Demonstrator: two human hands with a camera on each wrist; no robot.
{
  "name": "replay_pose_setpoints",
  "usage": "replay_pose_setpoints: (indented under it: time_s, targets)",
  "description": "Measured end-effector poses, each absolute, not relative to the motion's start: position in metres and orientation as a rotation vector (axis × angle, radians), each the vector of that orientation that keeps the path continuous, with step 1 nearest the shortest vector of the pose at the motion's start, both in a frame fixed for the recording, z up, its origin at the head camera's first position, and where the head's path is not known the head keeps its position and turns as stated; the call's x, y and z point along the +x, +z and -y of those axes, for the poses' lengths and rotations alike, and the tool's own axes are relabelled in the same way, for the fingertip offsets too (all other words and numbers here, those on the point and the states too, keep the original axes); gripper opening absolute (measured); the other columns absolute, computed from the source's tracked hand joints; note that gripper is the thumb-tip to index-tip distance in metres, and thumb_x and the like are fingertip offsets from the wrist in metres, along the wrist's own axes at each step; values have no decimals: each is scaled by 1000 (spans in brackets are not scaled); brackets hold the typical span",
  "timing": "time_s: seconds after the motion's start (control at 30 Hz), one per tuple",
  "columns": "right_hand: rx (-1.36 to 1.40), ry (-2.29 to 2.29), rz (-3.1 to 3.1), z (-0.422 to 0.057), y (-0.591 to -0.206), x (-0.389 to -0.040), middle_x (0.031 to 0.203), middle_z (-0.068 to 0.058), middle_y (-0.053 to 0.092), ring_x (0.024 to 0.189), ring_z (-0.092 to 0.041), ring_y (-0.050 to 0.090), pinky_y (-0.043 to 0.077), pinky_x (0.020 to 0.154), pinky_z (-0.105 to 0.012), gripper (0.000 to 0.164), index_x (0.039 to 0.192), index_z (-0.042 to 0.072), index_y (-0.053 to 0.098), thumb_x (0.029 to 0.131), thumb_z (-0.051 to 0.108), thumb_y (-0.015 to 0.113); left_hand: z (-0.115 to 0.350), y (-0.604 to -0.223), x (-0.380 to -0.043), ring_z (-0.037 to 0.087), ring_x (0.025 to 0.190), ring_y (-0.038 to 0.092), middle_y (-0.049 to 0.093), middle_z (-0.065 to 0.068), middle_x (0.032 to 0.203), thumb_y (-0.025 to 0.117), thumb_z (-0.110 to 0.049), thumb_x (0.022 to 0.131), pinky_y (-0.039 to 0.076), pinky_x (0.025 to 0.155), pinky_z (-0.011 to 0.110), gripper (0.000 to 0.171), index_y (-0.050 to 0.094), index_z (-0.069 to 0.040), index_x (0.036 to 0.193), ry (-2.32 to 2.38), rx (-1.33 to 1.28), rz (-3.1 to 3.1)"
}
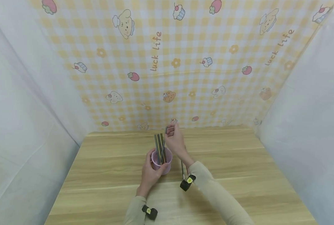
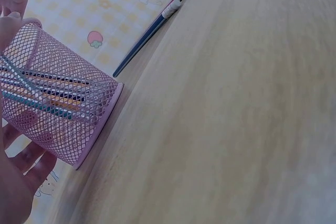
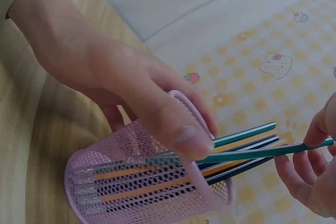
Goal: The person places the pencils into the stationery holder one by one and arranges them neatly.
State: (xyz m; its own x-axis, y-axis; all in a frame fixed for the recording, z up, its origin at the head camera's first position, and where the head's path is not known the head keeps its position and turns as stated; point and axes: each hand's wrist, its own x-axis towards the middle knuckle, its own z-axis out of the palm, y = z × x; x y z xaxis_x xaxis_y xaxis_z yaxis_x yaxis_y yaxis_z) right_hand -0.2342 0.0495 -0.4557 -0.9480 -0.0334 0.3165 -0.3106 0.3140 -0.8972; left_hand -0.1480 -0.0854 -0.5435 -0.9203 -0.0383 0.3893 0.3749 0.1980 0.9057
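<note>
A pink mesh pen cup [image 1: 170,157] stands on the table, and my left hand [image 1: 151,172] grips it around the side with the thumb near the rim. Several pencils [image 1: 158,143], striped green, yellow and dark, lean together inside it. With thumb and fingers, my right hand [image 1: 175,140] pinches the upper end of one green pencil [image 3: 247,154]. That pencil's lower end is still inside the cup, seen through the mesh in the left wrist view. Slim dark sticks that look like paintbrushes [image 2: 144,38] lie right of the cup, partly hidden by my right forearm.
The wooden table [image 1: 105,178] reaches back to a yellow checked cloth [image 1: 195,75] with cartoon prints. White sheets hang at the left [image 1: 23,103] and right [image 1: 310,109] sides.
</note>
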Motion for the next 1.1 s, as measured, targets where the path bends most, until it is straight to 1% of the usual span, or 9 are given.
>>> replay_pose_setpoints:
  time_s: [0.13, 0.27, 0.43, 0.5, 0.6, 0.8, 0.97, 1.1]
  targets:
    - [314, 1657, 2405, -48, -461, -232, 102, -15, 63, 87, -25, 65, 59, 75, -31, 38, 121, 4, 51, 86, -6, 61, 85, -543, -148, 44, 117, 63, 59, 27, 136, 85, -13, 81, 53, 93, 64, 79, 44, 2, 146, -1776, -328, 2155]
    - [355, 1642, 2426, -50, -466, -231, 101, -17, 62, 85, -26, 65, 60, 71, -32, 39, 120, 3, 52, 85, -8, 61, 85, -543, -148, 44, 116, 63, 59, 27, 136, 85, -13, 81, 54, 92, 64, 79, 43, 2, 147, -1772, -330, 2159]
    - [392, 1594, 2442, -53, -474, -232, 100, -19, 64, 86, -28, 66, 60, 77, -36, 39, 120, 2, 53, 84, -8, 62, 85, -543, -149, 43, 115, 64, 59, 26, 137, 85, -14, 81, 54, 92, 64, 80, 43, 2, 147, -1773, -326, 2161]
    - [395, 1577, 2456, -55, -477, -232, 100, -19, 64, 88, -30, 66, 60, 80, -38, 39, 121, 2, 53, 85, -7, 62, 85, -543, -149, 43, 115, 64, 59, 26, 136, 85, -14, 81, 54, 91, 64, 79, 43, 2, 147, -1772, -320, 2161]
    - [385, 1582, 2485, -57, -479, -233, 101, -19, 65, 89, -31, 67, 60, 80, -40, 38, 123, 3, 52, 87, -6, 62, 85, -544, -149, 43, 114, 65, 60, 26, 135, 85, -13, 80, 54, 91, 63, 79, 44, 2, 146, -1772, -311, 2161]
    - [367, 1594, 2532, -59, -480, -234, 103, -16, 66, 90, -28, 68, 60, 80, -36, 34, 125, 3, 57, 91, 2, 65, 85, -543, -148, 40, 117, 65, 60, 24, 137, 85, -14, 80, 54, 94, 61, 81, 43, 0, 148, -1778, -299, 2184]
    - [353, 1608, 2546, -64, -486, -234, 106, -15, 67, 93, -27, 67, 60, 81, -37, 31, 125, 5, 59, 95, 12, 65, 84, -543, -148, 40, 117, 64, 59, 24, 137, 85, -14, 80, 53, 95, 62, 80, 43, 0, 148, -1784, -296, 2189]
    - [313, 1586, 2546, -71, -491, -239, 107, -14, 68, 95, -27, 66, 59, 83, -39, 28, 125, 6, 60, 100, 18, 62, 84, -543, -148, 42, 116, 64, 59, 25, 137, 84, -14, 80, 53, 94, 63, 80, 43, 1, 147, -1789, -296, 2179]
